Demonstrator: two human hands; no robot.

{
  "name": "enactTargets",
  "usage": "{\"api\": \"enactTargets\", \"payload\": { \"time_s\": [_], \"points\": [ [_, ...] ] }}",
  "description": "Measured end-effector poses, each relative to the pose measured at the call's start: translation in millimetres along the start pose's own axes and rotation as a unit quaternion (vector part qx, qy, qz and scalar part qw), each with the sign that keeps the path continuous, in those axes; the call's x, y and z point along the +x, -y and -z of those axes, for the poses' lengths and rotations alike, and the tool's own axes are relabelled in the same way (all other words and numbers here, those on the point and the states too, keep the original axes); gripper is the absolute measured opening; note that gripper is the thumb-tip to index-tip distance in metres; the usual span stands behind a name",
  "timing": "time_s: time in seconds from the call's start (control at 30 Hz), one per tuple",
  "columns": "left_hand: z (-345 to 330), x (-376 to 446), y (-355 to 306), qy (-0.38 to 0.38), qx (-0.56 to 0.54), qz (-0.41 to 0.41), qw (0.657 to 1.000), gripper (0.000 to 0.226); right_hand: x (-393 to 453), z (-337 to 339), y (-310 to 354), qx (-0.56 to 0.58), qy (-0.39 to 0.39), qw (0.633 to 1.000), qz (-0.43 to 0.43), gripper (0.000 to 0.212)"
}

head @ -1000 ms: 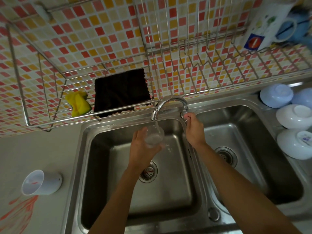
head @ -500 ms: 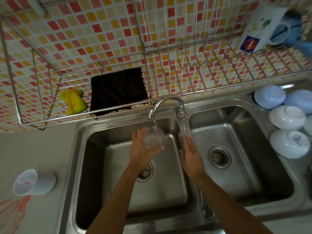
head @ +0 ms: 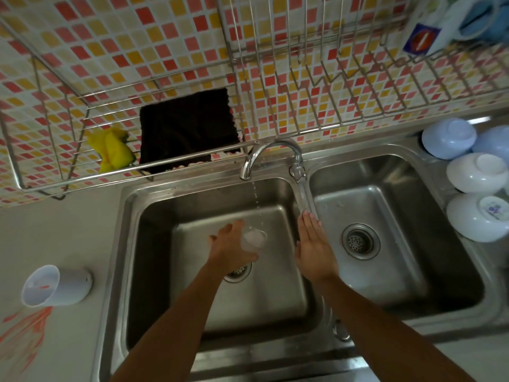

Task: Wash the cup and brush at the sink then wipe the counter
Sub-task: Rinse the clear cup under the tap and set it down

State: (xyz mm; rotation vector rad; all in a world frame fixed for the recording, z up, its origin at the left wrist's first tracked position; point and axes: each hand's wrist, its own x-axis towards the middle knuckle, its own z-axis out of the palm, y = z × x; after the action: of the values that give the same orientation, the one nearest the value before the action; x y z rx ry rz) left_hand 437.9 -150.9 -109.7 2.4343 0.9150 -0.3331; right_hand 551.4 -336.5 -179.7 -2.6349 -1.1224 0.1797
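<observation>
My left hand (head: 230, 250) grips a small clear cup (head: 253, 239) low over the left sink basin (head: 154, 244), close to the drain. A thin trickle of water falls from the curved tap (head: 264, 155) toward the cup. My right hand (head: 314, 245) is flat and open with fingers together, just right of the cup, by the divider between the basins. A white cup (head: 55, 285) lies on its side on the counter at the left, beside orange streaks (head: 24, 329). No brush is visible.
A wire rack (head: 55, 186) on the tiled wall holds a yellow sponge (head: 113, 150) and a dark cloth (head: 187, 128). The right basin (head: 385, 205) has a drain. Several upturned white and blue bowls (head: 473, 172) sit at the far right.
My right hand left the tap handle and came down beside the cup. The flow thinned to a trickle. My left hand lowered the cup away from the spout toward the drain.
</observation>
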Motion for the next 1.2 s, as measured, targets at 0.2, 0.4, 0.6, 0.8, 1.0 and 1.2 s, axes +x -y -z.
{"api": "enactTargets", "payload": {
  "time_s": [0.2,0.4,0.6,0.8,1.0,1.2],
  "points": [
    [-19,3,7,0.028,0.083,0.005,0.996,0.081,1,-4,0,0.004,0.002,1.0,-0.006,0.073],
    [-28,7,13,0.041,0.152,0.005,0.987,0.086,0,-6,0,0.022,-0.018,1.0,-0.001,0.074],
    [-27,10,11,0.047,0.145,0.006,0.988,0.088,0,-8,0,0.01,-0.025,1.0,0.005,0.073],
    [-27,16,5,0.033,0.305,-0.037,0.951,0.09,0,-9,-1,0.013,-0.023,1.0,0.005,0.077],
    [-27,18,-2,0.014,0.417,-0.097,0.904,0.086,0,-8,-1,0.027,-0.022,0.999,0.012,0.073],
    [-20,13,-3,0.0,0.418,-0.112,0.901,0.083,0,-12,-1,0.017,-0.031,0.999,0.012,0.072]
  ]
}}
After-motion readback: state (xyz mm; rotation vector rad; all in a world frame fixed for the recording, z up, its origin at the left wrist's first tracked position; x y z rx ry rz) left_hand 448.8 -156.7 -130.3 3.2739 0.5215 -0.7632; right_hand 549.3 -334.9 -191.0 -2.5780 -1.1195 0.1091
